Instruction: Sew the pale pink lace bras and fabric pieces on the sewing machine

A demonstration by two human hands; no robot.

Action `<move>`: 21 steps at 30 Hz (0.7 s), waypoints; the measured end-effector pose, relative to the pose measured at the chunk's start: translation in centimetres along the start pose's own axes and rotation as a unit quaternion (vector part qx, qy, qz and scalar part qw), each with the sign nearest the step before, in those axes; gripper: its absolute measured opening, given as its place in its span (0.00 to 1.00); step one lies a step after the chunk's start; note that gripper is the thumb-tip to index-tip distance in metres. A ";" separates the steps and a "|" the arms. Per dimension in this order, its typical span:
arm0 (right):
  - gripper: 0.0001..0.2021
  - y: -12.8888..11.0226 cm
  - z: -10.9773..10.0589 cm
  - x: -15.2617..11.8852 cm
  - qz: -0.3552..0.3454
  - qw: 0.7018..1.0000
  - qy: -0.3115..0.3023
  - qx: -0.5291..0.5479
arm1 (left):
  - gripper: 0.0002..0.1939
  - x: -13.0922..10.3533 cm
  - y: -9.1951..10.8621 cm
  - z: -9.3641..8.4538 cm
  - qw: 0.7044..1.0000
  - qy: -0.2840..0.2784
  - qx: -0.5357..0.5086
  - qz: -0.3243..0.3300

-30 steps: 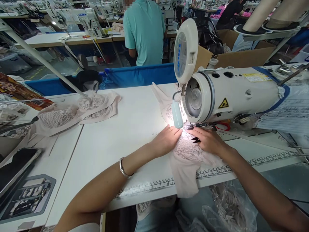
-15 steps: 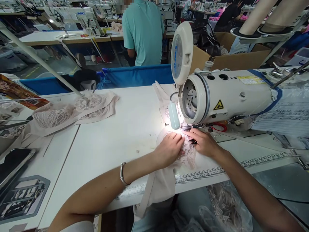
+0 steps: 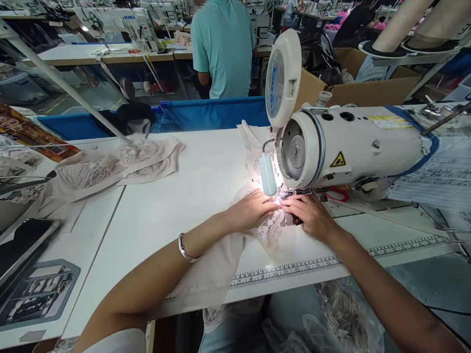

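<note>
Pale pink lace fabric (image 3: 270,228) lies under the head of a white sewing machine (image 3: 353,142), lit by a small lamp (image 3: 268,174). My left hand (image 3: 252,211) rests flat on the fabric left of the needle area, fingers stretched out. Just right of the needle area, my right hand (image 3: 309,213) has its fingertips on the lace. Dark thread snips (image 3: 297,220) show partly beneath its curled fingers, mostly hidden by the hand. A plain pale strip of the fabric hangs over the table's front edge beside my left forearm. The needle itself is hidden.
More lace pieces (image 3: 121,162) lie at the table's left, near a phone (image 3: 27,245). Red-handled scissors (image 3: 338,194) sit behind my right hand. A ruler tape (image 3: 294,267) runs along the front edge. A co-worker in a green shirt (image 3: 222,49) sits beyond the blue cloth.
My left hand has gone from a bunched grip on the lace to lying flat, slightly left. The fabric has shifted and spread leftward. The part inside the machine's open round end has turned.
</note>
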State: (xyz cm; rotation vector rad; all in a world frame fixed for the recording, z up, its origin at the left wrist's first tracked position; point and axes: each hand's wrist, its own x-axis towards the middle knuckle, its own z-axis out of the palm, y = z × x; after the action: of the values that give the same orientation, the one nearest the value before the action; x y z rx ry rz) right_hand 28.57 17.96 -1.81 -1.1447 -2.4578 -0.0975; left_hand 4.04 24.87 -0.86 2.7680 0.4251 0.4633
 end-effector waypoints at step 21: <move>0.29 -0.3 0.2 0.3 -0.018 0.998 0.058 -0.027 | 0.18 0.4 0.8 -0.1 0.981 0.003 0.192 0.029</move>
State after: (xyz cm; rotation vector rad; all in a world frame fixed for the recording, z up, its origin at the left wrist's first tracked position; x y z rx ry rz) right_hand 28.10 17.96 -1.82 -1.0845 -2.3870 -0.2353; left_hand 4.61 24.32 -0.42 3.1593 0.4795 0.4428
